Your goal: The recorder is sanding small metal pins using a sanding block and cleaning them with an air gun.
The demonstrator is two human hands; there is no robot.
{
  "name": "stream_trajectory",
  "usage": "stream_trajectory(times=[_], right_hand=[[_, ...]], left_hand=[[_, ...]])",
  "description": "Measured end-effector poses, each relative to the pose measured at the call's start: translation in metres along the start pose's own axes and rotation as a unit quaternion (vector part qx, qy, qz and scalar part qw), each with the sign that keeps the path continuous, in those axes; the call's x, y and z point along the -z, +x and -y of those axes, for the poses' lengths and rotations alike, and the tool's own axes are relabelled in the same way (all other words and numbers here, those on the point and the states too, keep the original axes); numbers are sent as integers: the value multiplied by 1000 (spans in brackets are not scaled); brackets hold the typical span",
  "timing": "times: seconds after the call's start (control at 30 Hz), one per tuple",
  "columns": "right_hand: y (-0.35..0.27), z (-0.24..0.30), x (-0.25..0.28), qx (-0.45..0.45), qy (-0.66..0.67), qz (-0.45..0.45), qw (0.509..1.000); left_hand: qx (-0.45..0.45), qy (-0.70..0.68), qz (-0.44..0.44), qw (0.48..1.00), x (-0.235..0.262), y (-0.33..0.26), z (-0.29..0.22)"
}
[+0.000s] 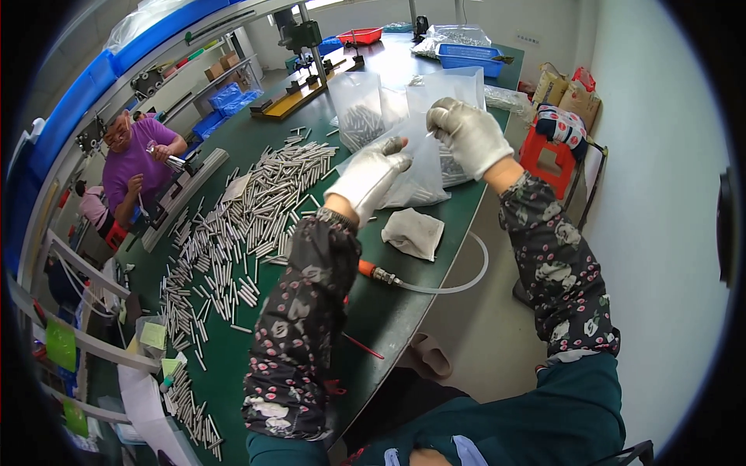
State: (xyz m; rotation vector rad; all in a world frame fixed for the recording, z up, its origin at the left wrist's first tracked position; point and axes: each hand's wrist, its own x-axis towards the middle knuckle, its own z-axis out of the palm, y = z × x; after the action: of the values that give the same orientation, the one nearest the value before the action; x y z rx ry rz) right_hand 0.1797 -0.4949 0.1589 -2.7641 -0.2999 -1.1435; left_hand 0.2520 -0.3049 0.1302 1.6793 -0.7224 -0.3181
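Observation:
Both my hands wear pale, soiled work gloves, and patterned dark sleeves cover my forearms. My left hand [369,177] is over the near side of the clear plastic bags, its fingers loosely bent and apart, with nothing visible in them. To its right and a little farther off, my right hand [468,138] is closed, fingertips pinched; a small pale tip shows below them, too small to name. Behind and below the hands stand translucent plastic bags [359,116] of short metal pins. A large spread of loose metal pins [256,206] covers the table left of my left hand.
A folded white cloth [413,233] and an orange-ended air hose [447,290] lie near the green table's [381,318] right edge. Farther back are a blue basket [470,59] and a metal stand [303,39]. A red stool [544,159] stands at right; a person in purple [140,167] works across the table.

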Motion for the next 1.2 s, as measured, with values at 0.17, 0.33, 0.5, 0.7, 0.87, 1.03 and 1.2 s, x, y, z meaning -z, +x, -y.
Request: stream_trajectory(times=[0.17, 0.33, 0.5, 0.7, 0.87, 1.03, 1.2], right_hand=[[13, 6, 8, 36, -78, 98, 991], [20, 48, 26, 15, -156, 234, 959], [17, 66, 29, 37, -157, 345, 925], [39, 14, 16, -77, -109, 215, 968], [54, -12, 11, -110, -73, 18, 991], [42, -12, 4, -154, -142, 142, 967], [33, -8, 6, -167, -135, 74, 974]], left_hand=[[-369, 645, -30, 669, 54, -24, -28], [-238, 540, 128, 797, 75, -27, -23], [-129, 630, 229, 731, 85, -45, -36], [-256, 673, 30, 693, 83, -30, -24], [-267, 591, -257, 717, 93, 5, -28], [-189, 640, -210, 714, 73, 3, -22], [-246, 622, -258, 697, 68, 3, -25]])
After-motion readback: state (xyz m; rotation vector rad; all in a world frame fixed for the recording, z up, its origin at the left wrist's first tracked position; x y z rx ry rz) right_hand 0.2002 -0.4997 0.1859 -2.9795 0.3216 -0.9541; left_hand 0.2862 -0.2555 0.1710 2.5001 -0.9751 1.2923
